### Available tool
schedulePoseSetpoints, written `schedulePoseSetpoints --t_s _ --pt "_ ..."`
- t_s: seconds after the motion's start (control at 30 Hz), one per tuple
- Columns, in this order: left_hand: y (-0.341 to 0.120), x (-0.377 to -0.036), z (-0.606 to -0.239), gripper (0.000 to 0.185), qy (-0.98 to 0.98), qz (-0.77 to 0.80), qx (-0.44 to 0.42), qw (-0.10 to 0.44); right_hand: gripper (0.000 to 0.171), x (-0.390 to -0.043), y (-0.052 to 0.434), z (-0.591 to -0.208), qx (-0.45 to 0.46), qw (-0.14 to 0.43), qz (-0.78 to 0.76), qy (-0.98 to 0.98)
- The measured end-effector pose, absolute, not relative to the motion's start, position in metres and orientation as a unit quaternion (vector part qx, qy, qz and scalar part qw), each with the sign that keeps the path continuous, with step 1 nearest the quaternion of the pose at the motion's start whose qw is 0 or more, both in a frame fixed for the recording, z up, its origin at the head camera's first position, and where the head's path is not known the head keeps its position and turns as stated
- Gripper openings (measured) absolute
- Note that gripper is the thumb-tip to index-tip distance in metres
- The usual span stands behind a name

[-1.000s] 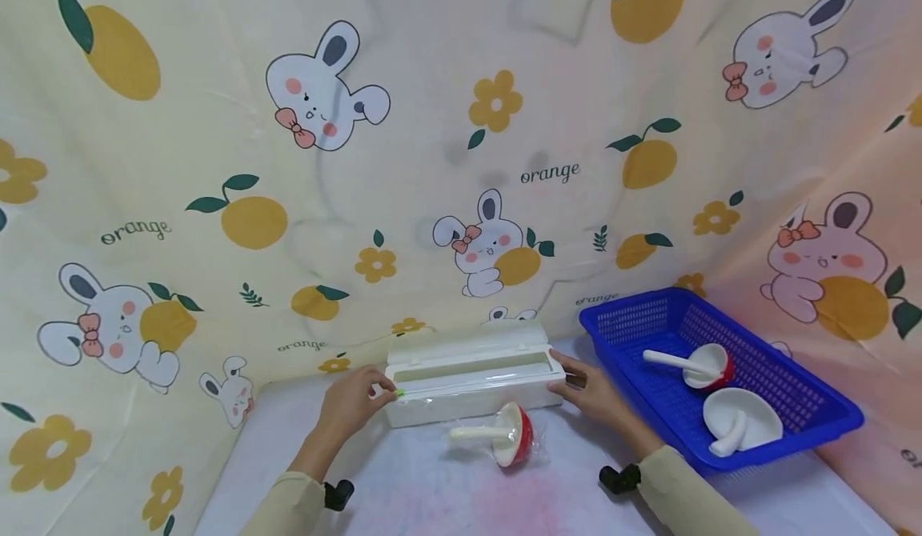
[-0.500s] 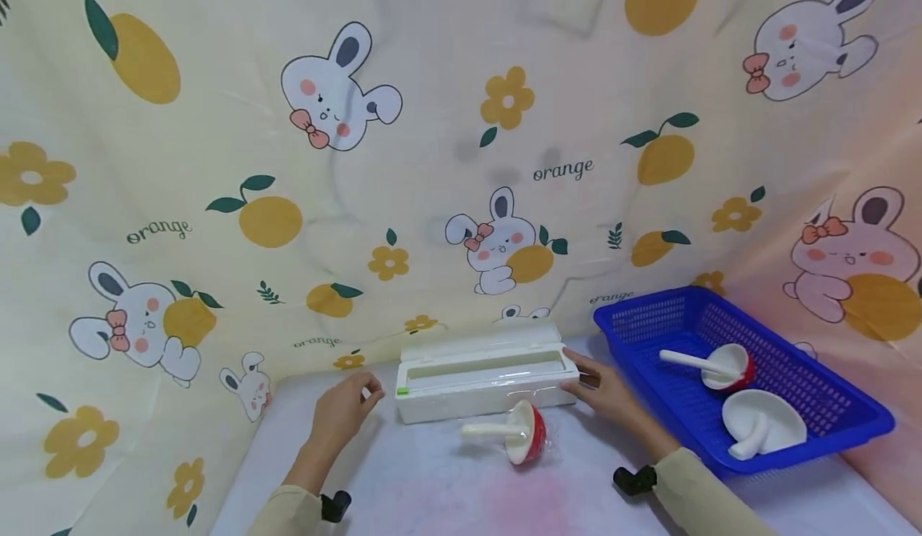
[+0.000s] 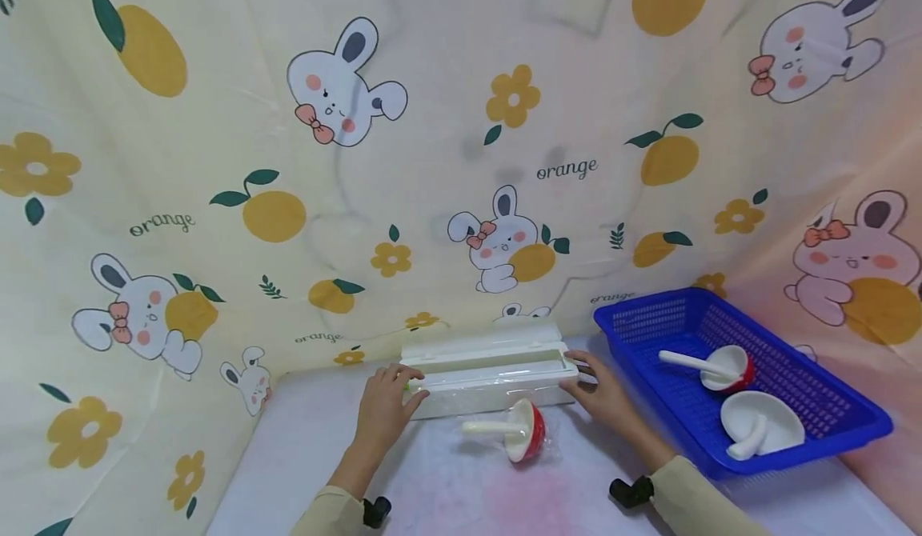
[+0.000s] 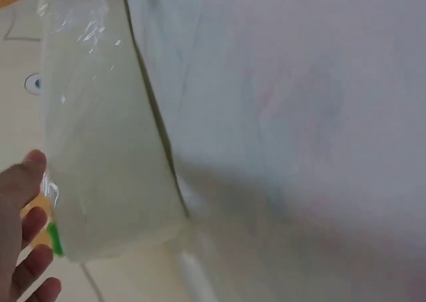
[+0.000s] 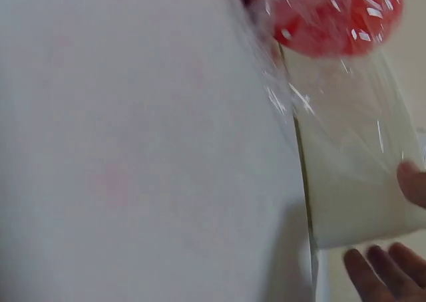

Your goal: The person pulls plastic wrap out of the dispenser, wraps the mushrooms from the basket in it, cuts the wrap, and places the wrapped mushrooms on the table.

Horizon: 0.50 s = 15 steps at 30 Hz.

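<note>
The white cling-film dispenser (image 3: pixel 490 372) lay across the far part of the counter (image 3: pixel 302 456), against the printed backdrop, with its lid raised and a sheet of film (image 4: pixel 100 116) drawn over its near face. Just in front of it a red-and-white bowl with a spoon (image 3: pixel 513 430) lay tilted on its side, apparently under loose film.

A slip was judged the likeliest fault: the dispenser was only steadied at its two ends, so an uneven pull could have skewed it or pushed it into the bowl, which could then have rolled. The thin film could also have clung to itself or torn crookedly if drawn at an angle.

The left hand (image 3: pixel 385 408) was laid on the dispenser's left end, fingers (image 4: pixel 30 232) lightly bent beside the green tab; whether the film was pinched could not be told. The right hand (image 3: pixel 601 396) was set against the right end with fingers (image 5: pixel 373 269) nearly straight, gripping nothing. Both forearms reached forward from the near edge, sleeves drawn to the wrists.

At the far right a blue basket (image 3: pixel 850 428) held two more bowls with spoons.
</note>
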<state>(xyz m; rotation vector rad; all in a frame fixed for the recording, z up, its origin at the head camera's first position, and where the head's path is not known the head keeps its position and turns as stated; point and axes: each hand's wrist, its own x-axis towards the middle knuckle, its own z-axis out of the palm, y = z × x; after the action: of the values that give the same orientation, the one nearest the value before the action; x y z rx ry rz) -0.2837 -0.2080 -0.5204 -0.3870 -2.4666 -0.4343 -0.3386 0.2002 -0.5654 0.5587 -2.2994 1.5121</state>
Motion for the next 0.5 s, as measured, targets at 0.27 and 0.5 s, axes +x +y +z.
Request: schedulePoseSetpoints --t_s 0.27,0.5 --pt "-0.204 -0.290 -0.534 0.022 -0.900 -0.154 -0.171 0.370 0.030 -0.327 0.183 -0.558 0.202 0.316 0.437 -0.818" --pt "-0.196 -0.285 -0.532 0.022 -0.894 -0.172 -0.184 0.370 0.034 -0.320 0.185 -0.555 0.218 0.358 0.411 -0.809"
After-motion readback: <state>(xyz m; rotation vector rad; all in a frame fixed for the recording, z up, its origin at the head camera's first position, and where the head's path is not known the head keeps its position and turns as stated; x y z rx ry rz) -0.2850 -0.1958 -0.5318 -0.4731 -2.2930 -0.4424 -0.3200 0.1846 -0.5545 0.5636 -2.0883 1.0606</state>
